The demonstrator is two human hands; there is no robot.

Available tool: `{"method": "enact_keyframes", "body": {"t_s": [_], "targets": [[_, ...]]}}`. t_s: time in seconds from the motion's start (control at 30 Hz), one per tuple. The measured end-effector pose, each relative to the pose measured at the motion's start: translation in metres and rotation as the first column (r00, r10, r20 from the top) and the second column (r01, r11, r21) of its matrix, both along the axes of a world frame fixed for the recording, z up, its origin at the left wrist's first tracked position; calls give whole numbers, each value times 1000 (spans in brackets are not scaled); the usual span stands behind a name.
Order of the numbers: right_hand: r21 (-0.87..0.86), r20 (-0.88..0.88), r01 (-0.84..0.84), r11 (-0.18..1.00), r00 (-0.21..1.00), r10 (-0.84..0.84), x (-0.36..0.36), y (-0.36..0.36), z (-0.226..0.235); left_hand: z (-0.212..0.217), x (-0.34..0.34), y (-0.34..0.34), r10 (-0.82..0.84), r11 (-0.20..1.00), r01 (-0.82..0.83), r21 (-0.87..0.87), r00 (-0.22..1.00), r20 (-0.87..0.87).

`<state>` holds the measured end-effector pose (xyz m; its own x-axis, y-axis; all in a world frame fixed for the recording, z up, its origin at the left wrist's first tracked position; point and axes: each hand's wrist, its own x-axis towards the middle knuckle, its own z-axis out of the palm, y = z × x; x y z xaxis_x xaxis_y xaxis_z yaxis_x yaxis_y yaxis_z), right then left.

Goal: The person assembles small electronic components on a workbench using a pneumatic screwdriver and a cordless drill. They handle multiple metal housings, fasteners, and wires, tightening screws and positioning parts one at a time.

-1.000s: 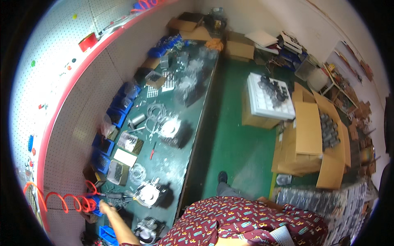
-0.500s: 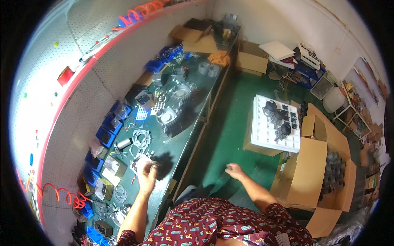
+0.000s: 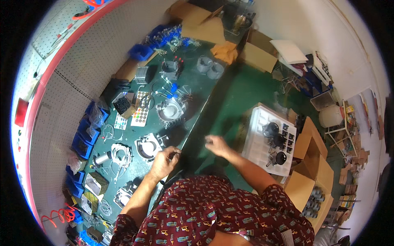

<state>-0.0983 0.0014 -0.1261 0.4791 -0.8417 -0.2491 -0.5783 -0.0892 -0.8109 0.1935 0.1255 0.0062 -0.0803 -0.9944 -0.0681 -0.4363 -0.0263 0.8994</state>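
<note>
Over the near edge of the green workbench (image 3: 135, 98), my left hand (image 3: 165, 165) is closed, its thumb and fingers pinched together. Anything in that pinch is too small or hidden to name. Beside it on the bench sits a grey cast metal housing (image 3: 148, 146) with a round opening. My right hand (image 3: 217, 146) hovers past the bench edge above the green floor, fingers curled in. What those fingers hold, if anything, does not show. Farther up the bench rests a second metal housing (image 3: 171, 110), next to a card of coloured round stickers (image 3: 141, 110).
Blue parts bins (image 3: 84, 141) line the bench's wall side. Coiled grey cable (image 3: 121, 155) and a silver cylinder (image 3: 102, 158) lie nearby. On my right, a white foam tray (image 3: 256, 135) carries black parts, beside an open cardboard box (image 3: 318, 164). An orange cloth (image 3: 225, 52) lies at the far bench end.
My view has turned and shifted along the bench. My left hand has moved right, off the parts to the bench edge. My right hand has come closer to it.
</note>
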Motion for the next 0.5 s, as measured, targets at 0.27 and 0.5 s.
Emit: {"method": "enact_keyframes", "body": {"t_s": [0.27, 0.5], "targets": [[-388, -23, -95, 917, 995, 94, 118, -215, -47, 15, 15, -50, 446, 888, -443, 123, 895, 5], [-330, -513, -348, 877, 847, 143, 211, -282, -84, 8, -40, -34, 815, 558, -812, 170, 575, 74]]}}
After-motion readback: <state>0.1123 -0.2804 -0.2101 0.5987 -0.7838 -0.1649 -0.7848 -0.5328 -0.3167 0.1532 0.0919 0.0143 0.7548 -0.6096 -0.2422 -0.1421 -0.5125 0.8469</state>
